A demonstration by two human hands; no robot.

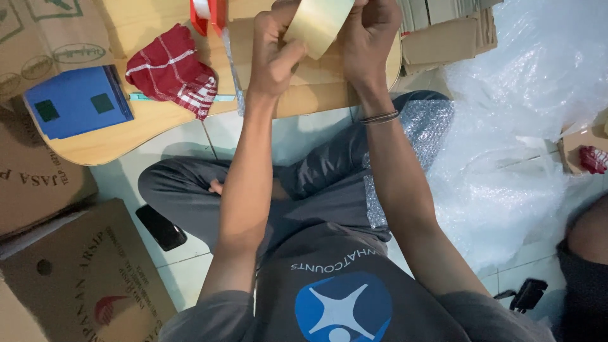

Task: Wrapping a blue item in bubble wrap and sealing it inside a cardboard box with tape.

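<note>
Both my hands hold a roll of pale yellowish packing tape [318, 24] up near the top of the view. My left hand [273, 50] grips its left side with the thumb pressed on the outer band. My right hand [369, 35] clasps the right side, fingers curled over the rim. A dark bracelet sits on my right wrist. Under the hands lies a flat brown cardboard piece [316, 85] on a low wooden board [107, 136]. I sit cross-legged on a tiled floor.
On the board lie a red tape dispenser [209, 14], a red-and-white checked cloth [172, 69] and a blue box [76, 101]. Cardboard boxes [76, 272] stand at the left. Bubble wrap [506, 126] is heaped at the right. A black phone [161, 227] lies on the floor. Another person's leg [586, 253] shows at the right edge.
</note>
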